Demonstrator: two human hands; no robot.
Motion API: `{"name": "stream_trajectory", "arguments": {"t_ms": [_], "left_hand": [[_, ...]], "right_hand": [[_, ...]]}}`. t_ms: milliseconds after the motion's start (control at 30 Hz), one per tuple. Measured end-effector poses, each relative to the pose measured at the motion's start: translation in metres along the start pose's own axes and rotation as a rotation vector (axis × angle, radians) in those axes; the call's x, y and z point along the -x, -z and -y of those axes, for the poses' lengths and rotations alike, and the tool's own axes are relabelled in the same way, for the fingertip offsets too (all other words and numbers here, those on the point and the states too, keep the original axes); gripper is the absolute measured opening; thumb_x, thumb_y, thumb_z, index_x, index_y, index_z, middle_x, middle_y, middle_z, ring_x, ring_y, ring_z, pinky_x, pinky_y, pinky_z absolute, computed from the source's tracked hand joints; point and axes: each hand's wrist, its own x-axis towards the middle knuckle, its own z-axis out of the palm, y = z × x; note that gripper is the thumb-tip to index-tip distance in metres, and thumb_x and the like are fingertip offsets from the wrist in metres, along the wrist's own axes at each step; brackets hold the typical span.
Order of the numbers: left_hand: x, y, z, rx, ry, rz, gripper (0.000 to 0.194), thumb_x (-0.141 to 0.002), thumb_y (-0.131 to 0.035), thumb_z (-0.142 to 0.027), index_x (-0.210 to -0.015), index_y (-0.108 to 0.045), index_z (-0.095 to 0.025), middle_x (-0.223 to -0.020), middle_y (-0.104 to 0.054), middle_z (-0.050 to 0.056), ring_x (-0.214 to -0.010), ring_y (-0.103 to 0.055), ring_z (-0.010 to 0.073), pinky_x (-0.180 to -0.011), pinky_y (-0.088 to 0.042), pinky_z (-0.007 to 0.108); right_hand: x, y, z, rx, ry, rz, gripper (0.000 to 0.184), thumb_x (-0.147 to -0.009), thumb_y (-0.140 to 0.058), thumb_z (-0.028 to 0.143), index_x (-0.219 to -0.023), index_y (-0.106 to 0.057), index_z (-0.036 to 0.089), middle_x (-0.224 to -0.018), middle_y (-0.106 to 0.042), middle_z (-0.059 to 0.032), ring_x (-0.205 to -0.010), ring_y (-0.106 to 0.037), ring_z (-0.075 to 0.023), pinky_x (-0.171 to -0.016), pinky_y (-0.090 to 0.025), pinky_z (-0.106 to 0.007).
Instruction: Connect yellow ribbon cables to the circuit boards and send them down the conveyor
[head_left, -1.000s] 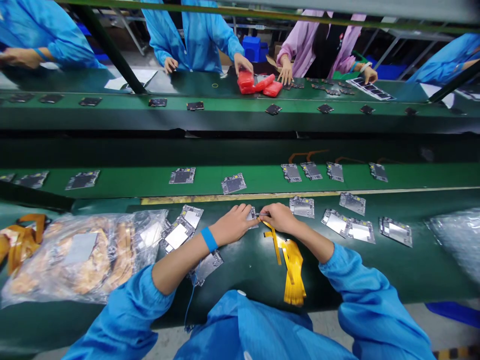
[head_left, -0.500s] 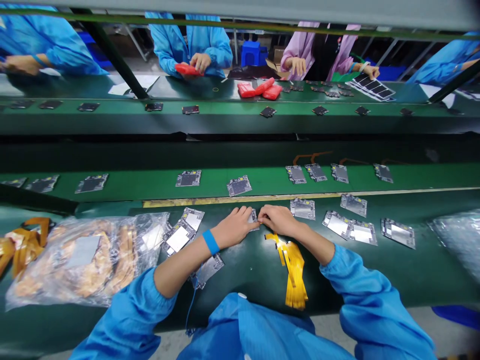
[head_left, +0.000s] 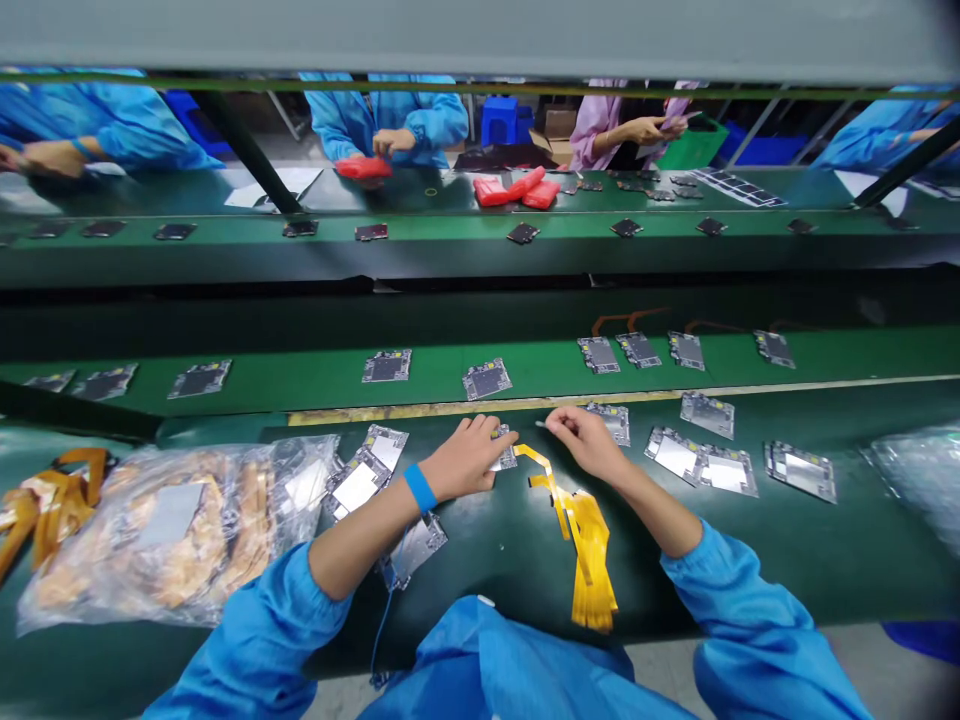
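Observation:
My left hand (head_left: pixel 465 458), with a blue band at the wrist, holds a small circuit board (head_left: pixel 505 456) down on the green bench. From the board's right edge runs a yellow flex cable (head_left: pixel 534 456). Its far end lies close to a fanned bundle of yellow flex cables (head_left: pixel 592 565). To the right, my right hand (head_left: pixel 587 442) is raised off the board, with thumb and forefinger pinched on a tiny pale piece too small to name. Just behind that hand, another circuit board (head_left: pixel 619 424) is partly hidden.
Several boards (head_left: pixel 726 470) lie at right, others (head_left: pixel 360 485) beside my left forearm. A clear bag of flex cables (head_left: pixel 180 530) rests at left. Boards sit spaced along the green belt (head_left: pixel 420 385). Across the line, co-workers handle red packets (head_left: pixel 517 190) and parts.
My right hand has moved away from the board, to the right, now pinching a tiny pale piece. The flex cable at the board's edge has come into view. My left hand stays on the board.

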Motion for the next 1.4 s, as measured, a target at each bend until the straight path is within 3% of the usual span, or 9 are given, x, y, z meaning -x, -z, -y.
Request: {"name": "stream_trajectory", "arguments": {"t_ms": [133, 267, 400, 567, 733, 900, 1167, 1300, 1400], "left_hand": [[-0.034, 0.018, 0.006, 0.070, 0.055, -0.114, 0.056, -0.085, -0.064, -0.023, -0.140, -0.052, -0.018, -0.124, -0.055, 0.017, -0.115, -0.054, 0.0331, -0.098, -0.047, 0.045], [-0.089, 0.044, 0.020, 0.165, 0.340, -0.296, 0.059, -0.094, -0.061, -0.037, -0.146, -0.044, -0.015, -0.128, -0.053, 0.018, -0.118, -0.055, 0.0333, -0.100, -0.048, 0.045], [-0.111, 0.051, 0.038, 0.075, 0.479, -0.151, 0.052, -0.098, -0.057, -0.038, -0.143, -0.051, -0.013, -0.131, -0.055, 0.020, -0.123, -0.055, 0.0350, -0.099, -0.049, 0.044], [-0.102, 0.038, 0.049, -0.045, 0.454, 0.061, 0.055, -0.093, -0.061, -0.033, -0.144, -0.053, -0.016, -0.132, -0.056, 0.022, -0.124, -0.053, 0.0386, -0.096, -0.049, 0.048], [-0.108, 0.035, 0.053, -0.054, 0.436, 0.096, 0.059, -0.085, -0.070, -0.032, -0.141, -0.057, -0.016, -0.130, -0.057, 0.021, -0.123, -0.053, 0.0384, -0.097, -0.048, 0.047], [-0.106, 0.042, 0.058, -0.072, 0.415, 0.093, 0.065, -0.080, -0.074, -0.035, -0.140, -0.057, -0.014, -0.128, -0.056, 0.021, -0.122, -0.053, 0.0393, -0.097, -0.047, 0.047], [-0.062, 0.053, 0.052, -0.069, 0.287, -0.022, 0.073, -0.079, -0.069, -0.029, -0.148, -0.049, -0.014, -0.126, -0.055, 0.019, -0.116, -0.053, 0.0363, -0.093, -0.048, 0.045], [-0.027, 0.037, 0.034, -0.030, 0.138, -0.011, 0.072, -0.079, -0.068, -0.027, -0.148, -0.049, -0.014, -0.122, -0.056, 0.017, -0.109, -0.054, 0.0330, -0.092, -0.047, 0.043], [-0.005, 0.019, 0.023, -0.003, 0.053, 0.016, 0.066, -0.081, -0.068, -0.027, -0.144, -0.052, -0.013, -0.117, -0.057, 0.017, -0.106, -0.055, 0.0316, -0.092, -0.046, 0.042]], "right_hand": [[0.022, 0.022, -0.004, -0.101, -0.063, -0.229, 0.037, -0.099, -0.055, 0.056, -0.098, -0.066, 0.021, -0.082, -0.068, -0.0038, -0.070, -0.059, -0.0177, -0.065, -0.048, -0.029], [0.039, 0.024, -0.005, -0.099, -0.095, -0.275, 0.043, -0.098, -0.053, 0.063, -0.104, -0.066, 0.022, -0.088, -0.069, -0.0050, -0.074, -0.062, -0.0192, -0.068, -0.051, -0.031], [0.049, 0.017, -0.012, 0.028, -0.125, -0.166, 0.042, -0.102, -0.046, 0.058, -0.107, -0.067, 0.022, -0.084, -0.069, -0.0042, -0.073, -0.064, -0.0200, -0.069, -0.050, -0.031], [0.053, 0.034, -0.017, 0.324, -0.128, -0.009, 0.035, -0.099, -0.055, 0.050, -0.114, -0.070, 0.022, -0.082, -0.070, -0.0033, -0.073, -0.065, -0.0204, -0.070, -0.048, -0.031], [0.045, 0.053, -0.008, 0.620, 0.011, 0.341, 0.024, -0.099, -0.061, 0.030, -0.118, -0.074, 0.025, -0.110, -0.073, -0.0063, -0.093, -0.069, -0.0216, -0.074, -0.047, -0.028], [0.033, 0.056, 0.006, 0.872, 0.076, 0.553, 0.024, -0.100, -0.059, 0.023, -0.118, -0.075, 0.025, -0.118, -0.071, -0.0077, -0.085, -0.070, -0.0189, -0.067, -0.044, -0.026], [0.029, 0.064, -0.001, 0.790, 0.087, 0.506, 0.011, -0.096, -0.065, 0.024, -0.102, -0.073, 0.021, -0.110, -0.072, -0.0082, -0.080, -0.068, -0.0192, -0.064, -0.040, -0.026], [0.034, 0.066, -0.007, 0.565, 0.013, 0.424, 0.008, -0.095, -0.066, 0.029, -0.093, -0.072, 0.023, -0.088, -0.074, -0.0040, -0.076, -0.066, -0.0200, -0.065, -0.037, -0.026], [0.030, 0.065, -0.003, 0.373, -0.018, 0.350, 0.017, -0.096, -0.064, 0.038, -0.093, -0.072, 0.023, -0.085, -0.074, -0.0032, -0.075, -0.064, -0.0192, -0.066, -0.039, -0.027]]}}
